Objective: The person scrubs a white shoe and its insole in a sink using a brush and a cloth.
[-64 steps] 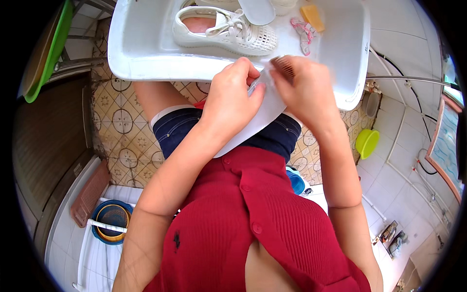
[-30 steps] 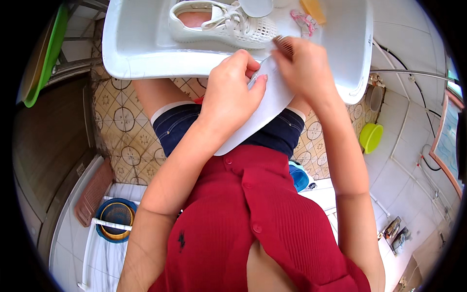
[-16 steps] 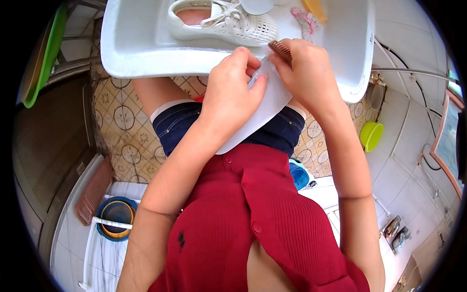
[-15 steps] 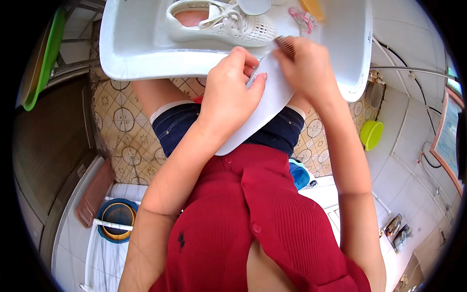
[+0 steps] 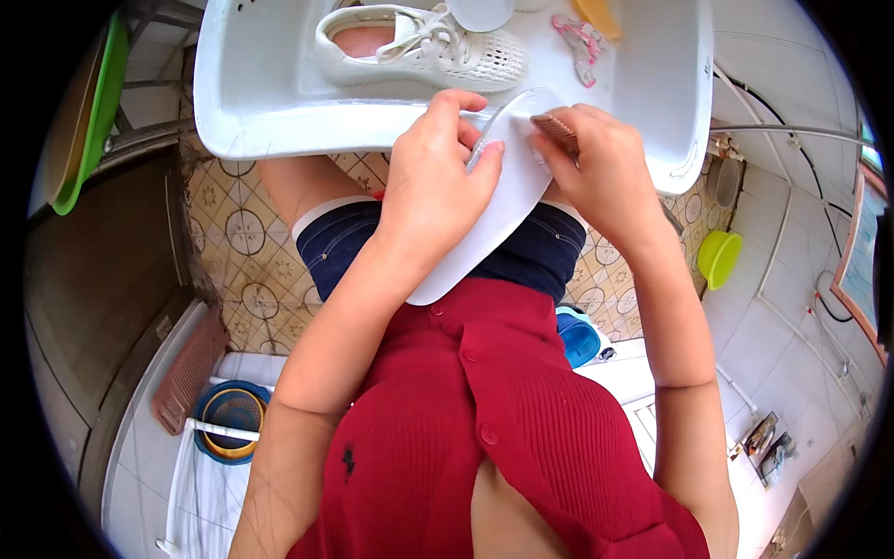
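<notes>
My left hand pinches the edge of a white shoe insole, which slants from the basin's near rim down to my lap. In my right hand is a small brown brush, its far end partly hidden by my fingers. The brush is at the upper part of the insole, near its right edge. Beyond both hands, a white lace-up shoe with a perforated toe lies in a pale blue basin. Another white insole-like piece shows at the top edge of the picture.
A pink-and-white crumpled cloth or net and a yellow bar lie in the basin. A lime-green bowl stands at the right, blue and yellow basins at lower left. A green tray is at the far left.
My right hand has shifted slightly right and down with the brush, uncovering more of the insole's upper end. My left hand keeps its hold on the insole.
</notes>
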`<state>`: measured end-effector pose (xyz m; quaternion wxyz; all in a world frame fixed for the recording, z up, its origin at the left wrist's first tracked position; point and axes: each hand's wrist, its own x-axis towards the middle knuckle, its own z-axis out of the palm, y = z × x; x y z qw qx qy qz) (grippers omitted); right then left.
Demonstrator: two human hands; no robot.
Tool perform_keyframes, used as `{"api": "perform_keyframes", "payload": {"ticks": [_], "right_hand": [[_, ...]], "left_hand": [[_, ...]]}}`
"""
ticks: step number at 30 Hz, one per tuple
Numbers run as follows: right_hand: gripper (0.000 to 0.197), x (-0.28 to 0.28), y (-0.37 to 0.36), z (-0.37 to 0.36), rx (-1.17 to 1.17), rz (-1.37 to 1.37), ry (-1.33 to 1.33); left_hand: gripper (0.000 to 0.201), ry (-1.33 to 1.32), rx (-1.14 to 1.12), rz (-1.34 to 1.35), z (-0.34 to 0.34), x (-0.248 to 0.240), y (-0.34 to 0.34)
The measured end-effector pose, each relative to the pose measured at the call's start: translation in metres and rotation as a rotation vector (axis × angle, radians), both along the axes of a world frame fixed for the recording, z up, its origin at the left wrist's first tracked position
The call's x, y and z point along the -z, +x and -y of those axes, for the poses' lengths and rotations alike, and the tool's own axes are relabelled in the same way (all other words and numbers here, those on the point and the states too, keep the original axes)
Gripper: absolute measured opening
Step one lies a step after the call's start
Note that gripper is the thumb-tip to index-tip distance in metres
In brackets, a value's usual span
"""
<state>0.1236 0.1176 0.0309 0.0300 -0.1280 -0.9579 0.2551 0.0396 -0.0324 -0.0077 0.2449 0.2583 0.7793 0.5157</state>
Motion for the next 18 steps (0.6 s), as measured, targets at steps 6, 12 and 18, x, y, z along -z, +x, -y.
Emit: {"api": "perform_keyframes", "payload": {"ticks": [6,12,18], "right_hand": [[0.02,-0.008,0.005,-0.037,0.282,-0.107,-0.096],[0.024,-0.042,0.022,-0.026,0.509,-0.153,-0.393],[0.023,-0.03,0.009,0.022,0.384,-0.153,-0.484]], "left_hand": [[0.032,0.052,-0.04,0.237,0.0,-0.004,0.0],[0.03,0.656,-0.382,0.987,-0.004,-0.014,0.003],[0.034,0.793,-0.551,1.111,-0.005,-0.019,0.019]]}}
